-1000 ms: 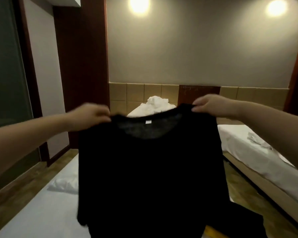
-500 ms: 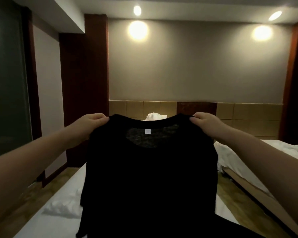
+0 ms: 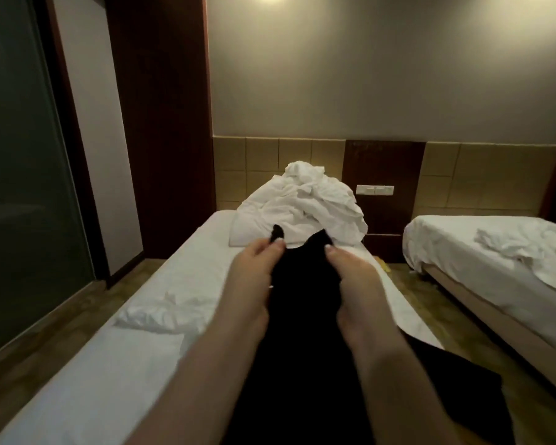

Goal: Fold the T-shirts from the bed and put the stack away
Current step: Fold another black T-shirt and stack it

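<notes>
My left hand [image 3: 258,270] and right hand [image 3: 350,274] both grip the black fabric T-shirt [image 3: 302,332] above the long white-sheeted bed [image 3: 187,277].

My left fingers pinch one upper edge of the shirt, and a small black fold pokes up past my fingertips. My right fingers are curled round the other upper edge, close beside. The shirt runs dark between my forearms toward me, and its lower part spreads out to the right near the bed's edge. Beyond my hands a heap of crumpled white bedding [image 3: 305,207] sits at the head of the bed. A small rumpled white cloth [image 3: 161,314] lies on the sheet to my left, and a second white-sheeted bed [image 3: 501,252] stands well apart on the right.
</notes>
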### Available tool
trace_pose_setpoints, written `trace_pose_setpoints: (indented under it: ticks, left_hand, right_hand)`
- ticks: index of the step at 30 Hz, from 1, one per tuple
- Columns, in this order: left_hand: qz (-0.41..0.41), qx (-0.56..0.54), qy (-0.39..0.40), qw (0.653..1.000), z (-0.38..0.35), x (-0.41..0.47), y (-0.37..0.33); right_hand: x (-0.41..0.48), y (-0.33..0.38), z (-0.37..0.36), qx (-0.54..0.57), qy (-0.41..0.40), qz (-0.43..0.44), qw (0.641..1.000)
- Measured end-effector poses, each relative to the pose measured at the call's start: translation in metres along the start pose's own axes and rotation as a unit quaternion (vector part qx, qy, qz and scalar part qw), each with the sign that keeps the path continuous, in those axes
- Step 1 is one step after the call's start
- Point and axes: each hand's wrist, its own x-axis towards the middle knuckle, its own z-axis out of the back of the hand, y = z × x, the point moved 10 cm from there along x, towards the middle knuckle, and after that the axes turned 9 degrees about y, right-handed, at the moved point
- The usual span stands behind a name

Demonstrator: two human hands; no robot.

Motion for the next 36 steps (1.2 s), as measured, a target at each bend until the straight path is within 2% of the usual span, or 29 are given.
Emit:
trace_pose_setpoints:
  ticks: [3,6,9,13,19,24,29,36]
  left_hand:
    - [-0.095,0.149,-0.045,0.983,0.001,-0.018,0.012]
    - [-0.126,0.208,-0.073,0.967,0.013,-0.029,0.015]
    - [-0.137,0.231,-0.072,0.961,0.015,-0.035,0.013]
    - [-0.131,0.226,-0.075,0.962,0.020,-0.038,0.010]
    - [-0.112,0.213,-0.068,0.968,0.028,-0.039,0.013]
    - [-0.076,0.146,-0.027,0.986,0.026,-0.037,0.025]
    - [-0.067,0.143,0.012,0.987,0.023,-0.034,0.029]
    - [-0.056,0.185,0.144,0.970,0.008,-0.019,0.009]
  right_hand:
    - [-0.020,-0.016,-0.016,-0.152,-0.005,0.090,0.984]
    - [-0.025,-0.018,-0.020,-0.257,-0.024,0.127,0.958]
    - [-0.029,-0.019,-0.026,-0.244,-0.009,0.139,0.960]
    - [-0.030,-0.031,-0.032,-0.149,0.031,0.111,0.982]
    - [-0.031,-0.034,-0.040,-0.160,0.082,0.118,0.977]
    - [-0.028,-0.033,-0.026,-0.191,0.051,0.152,0.968]
    - [-0.019,-0.033,-0.021,-0.165,0.086,0.152,0.971]
    - [0.001,0.003,-0.030,-0.334,0.202,0.224,0.893]
